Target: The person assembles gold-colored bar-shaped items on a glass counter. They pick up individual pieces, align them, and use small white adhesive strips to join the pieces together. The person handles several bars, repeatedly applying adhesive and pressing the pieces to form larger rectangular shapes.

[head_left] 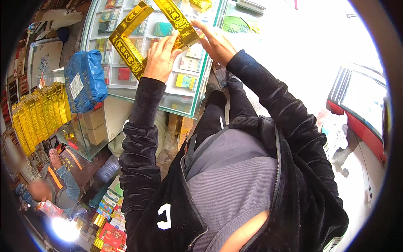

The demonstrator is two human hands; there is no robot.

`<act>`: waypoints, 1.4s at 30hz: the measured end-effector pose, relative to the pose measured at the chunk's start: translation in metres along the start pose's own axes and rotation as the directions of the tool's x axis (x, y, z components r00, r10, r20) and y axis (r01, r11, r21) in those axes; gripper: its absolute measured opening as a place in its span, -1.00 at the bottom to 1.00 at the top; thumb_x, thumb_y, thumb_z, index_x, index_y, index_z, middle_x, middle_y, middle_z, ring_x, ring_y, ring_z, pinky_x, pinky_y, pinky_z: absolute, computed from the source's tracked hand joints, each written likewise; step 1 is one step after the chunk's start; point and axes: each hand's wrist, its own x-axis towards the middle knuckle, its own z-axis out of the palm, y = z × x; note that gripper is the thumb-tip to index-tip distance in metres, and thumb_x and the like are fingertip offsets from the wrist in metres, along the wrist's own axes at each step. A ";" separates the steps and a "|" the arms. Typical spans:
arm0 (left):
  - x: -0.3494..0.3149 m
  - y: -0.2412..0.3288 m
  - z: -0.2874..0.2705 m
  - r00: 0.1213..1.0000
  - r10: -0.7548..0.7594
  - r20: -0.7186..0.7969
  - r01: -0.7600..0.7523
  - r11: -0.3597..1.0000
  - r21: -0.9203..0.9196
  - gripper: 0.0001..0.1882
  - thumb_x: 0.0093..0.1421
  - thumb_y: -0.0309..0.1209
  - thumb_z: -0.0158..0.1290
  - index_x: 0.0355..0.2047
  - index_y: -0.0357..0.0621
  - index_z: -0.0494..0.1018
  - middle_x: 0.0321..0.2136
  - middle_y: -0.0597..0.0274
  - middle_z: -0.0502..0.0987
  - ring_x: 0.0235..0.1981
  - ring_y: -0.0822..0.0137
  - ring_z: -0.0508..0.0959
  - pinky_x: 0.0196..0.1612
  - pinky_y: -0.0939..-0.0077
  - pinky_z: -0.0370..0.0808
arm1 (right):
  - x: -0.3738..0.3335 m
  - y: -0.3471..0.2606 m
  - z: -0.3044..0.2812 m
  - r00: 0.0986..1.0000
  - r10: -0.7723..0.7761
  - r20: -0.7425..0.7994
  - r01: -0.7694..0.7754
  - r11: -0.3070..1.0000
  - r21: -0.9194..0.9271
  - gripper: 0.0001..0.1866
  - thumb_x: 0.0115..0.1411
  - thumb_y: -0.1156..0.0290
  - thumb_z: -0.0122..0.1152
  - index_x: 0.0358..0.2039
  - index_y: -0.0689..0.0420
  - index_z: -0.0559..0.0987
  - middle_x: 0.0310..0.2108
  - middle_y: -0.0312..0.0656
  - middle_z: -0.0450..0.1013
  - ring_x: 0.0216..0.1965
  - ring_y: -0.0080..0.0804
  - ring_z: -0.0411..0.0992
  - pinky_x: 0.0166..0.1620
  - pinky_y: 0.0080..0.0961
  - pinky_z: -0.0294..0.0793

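Note:
A long gold box with dark printing [175,17] slants over a glass display counter. My right hand [216,44] grips its near end from the right, thumb and fingers closed about the corner. My left hand [160,58] presses its fingers against the same end from the left. Another gold box [127,54] lies left of my left hand, partly hidden by it. A third gold box [135,18] slants between the two at the far side, so the boxes outline a frame shape on the glass.
The glass counter [178,110] holds small packs in compartments. A blue wrapped parcel [86,82] sits to its left, beside a row of upright gold boxes [40,115]. Another person [69,189] is at lower left, near stacked colourful cartons [111,233]. A red-edged case [357,130] stands at right.

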 end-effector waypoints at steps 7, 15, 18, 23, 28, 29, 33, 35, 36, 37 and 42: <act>0.000 -0.002 0.004 1.000 0.007 0.001 -0.008 0.998 0.064 -0.37 0.26 -0.07 0.04 0.25 -0.11 0.26 0.04 0.05 0.45 0.05 0.05 0.40 0.11 0.14 0.29 | 0.043 -0.015 0.018 0.985 -0.005 -0.171 -0.020 0.990 -0.142 -0.27 0.18 0.38 0.25 0.30 0.09 0.12 0.06 0.02 0.44 -0.08 0.06 0.48 0.00 -0.26 0.49; 0.003 -0.002 0.001 0.996 -0.086 -0.036 0.086 0.996 0.000 -0.44 0.19 -0.21 0.16 0.15 -0.15 0.33 -0.02 0.01 0.49 -0.01 -0.02 0.45 0.05 0.18 0.38 | 0.039 0.013 0.017 0.993 0.113 -0.037 -0.112 0.994 0.007 -0.21 0.19 0.38 0.26 0.34 0.09 0.05 0.07 -0.07 0.45 0.01 -0.05 0.47 0.11 -0.36 0.43; 0.007 -0.001 0.001 0.996 -0.085 -0.032 0.083 0.995 -0.061 -0.43 0.16 -0.26 0.19 0.15 -0.15 0.33 -0.02 0.01 0.49 0.00 -0.03 0.46 0.06 0.18 0.39 | 0.043 0.019 0.029 0.994 0.092 -0.060 -0.089 0.995 0.051 -0.20 0.19 0.39 0.26 0.35 0.08 0.04 0.09 -0.07 0.44 0.02 -0.06 0.47 0.11 -0.36 0.43; 0.009 0.002 0.002 0.989 -0.145 -0.013 0.142 0.981 -0.129 -0.30 0.11 -0.26 0.25 0.23 -0.06 0.27 -0.01 0.02 0.50 0.02 0.02 0.48 0.09 0.18 0.38 | 0.040 0.023 0.028 0.997 0.074 -0.020 -0.073 0.996 0.055 -0.19 0.19 0.38 0.26 0.35 0.09 0.03 0.09 -0.05 0.43 0.01 -0.07 0.47 0.09 -0.35 0.44; 0.010 0.003 0.002 0.988 -0.154 -0.013 0.149 0.971 -0.185 -0.22 0.08 -0.19 0.27 0.29 0.10 0.23 -0.03 0.08 0.52 0.01 0.04 0.49 0.08 0.12 0.37 | 0.040 0.023 0.028 0.995 0.043 -0.090 -0.029 0.988 0.149 -0.20 0.18 0.39 0.27 0.34 0.10 0.05 0.08 -0.04 0.43 0.00 -0.07 0.47 0.08 -0.34 0.45; 0.010 0.003 0.002 0.988 -0.154 -0.006 0.150 0.972 -0.179 -0.23 0.08 -0.19 0.27 0.29 0.13 0.23 -0.03 0.08 0.52 0.01 0.04 0.49 0.08 0.12 0.37 | 0.040 0.023 0.030 0.995 0.044 -0.088 -0.032 0.991 0.133 -0.20 0.18 0.40 0.27 0.34 0.10 0.05 0.07 -0.03 0.43 0.00 -0.07 0.47 0.08 -0.33 0.44; 0.011 0.004 0.001 0.990 -0.138 0.014 0.137 0.965 -0.223 -0.28 0.10 -0.23 0.25 0.28 0.23 0.27 -0.02 0.07 0.52 0.01 0.06 0.48 0.10 0.16 0.38 | 0.040 0.025 0.032 0.996 0.045 -0.079 -0.040 0.997 0.067 -0.21 0.18 0.42 0.27 0.33 0.11 0.05 0.05 -0.01 0.43 -0.01 -0.06 0.47 0.08 -0.32 0.44; 0.011 0.004 0.000 0.992 -0.124 0.020 0.126 0.966 -0.226 -0.32 0.11 -0.25 0.24 0.26 0.26 0.30 -0.03 0.07 0.52 0.01 0.06 0.48 0.10 0.18 0.39 | 0.040 0.026 0.033 0.996 0.036 -0.087 -0.030 0.997 0.070 -0.21 0.19 0.41 0.27 0.34 0.10 0.05 0.05 -0.01 0.44 -0.01 -0.05 0.47 0.08 -0.31 0.44; 0.011 0.005 -0.001 0.994 -0.111 0.015 0.111 0.971 -0.211 -0.33 0.11 -0.26 0.23 0.25 0.26 0.32 -0.03 0.07 0.52 0.01 0.05 0.48 0.10 0.19 0.39 | 0.041 0.026 0.033 0.995 0.029 -0.098 -0.020 0.996 0.089 -0.21 0.19 0.41 0.26 0.34 0.09 0.05 0.04 -0.01 0.44 -0.01 -0.05 0.47 0.08 -0.32 0.44; 0.011 0.006 -0.002 0.995 -0.099 0.015 0.100 0.974 -0.201 -0.35 0.12 -0.28 0.23 0.24 0.26 0.33 -0.04 0.07 0.52 0.01 0.05 0.49 0.10 0.20 0.40 | 0.040 0.026 0.032 0.994 0.022 -0.109 -0.010 0.994 0.108 -0.21 0.20 0.40 0.26 0.34 0.09 0.05 0.04 -0.02 0.44 -0.01 -0.05 0.47 0.08 -0.32 0.44; 0.011 0.010 -0.006 0.996 -0.083 0.018 0.085 0.966 -0.242 -0.36 0.12 -0.32 0.22 0.24 0.26 0.34 -0.06 0.06 0.52 -0.03 0.04 0.51 0.06 0.23 0.45 | 0.039 0.030 0.034 0.996 0.066 -0.053 -0.061 0.995 0.077 -0.21 0.20 0.41 0.26 0.35 0.06 0.03 0.05 -0.02 0.44 0.01 -0.05 0.46 0.09 -0.32 0.43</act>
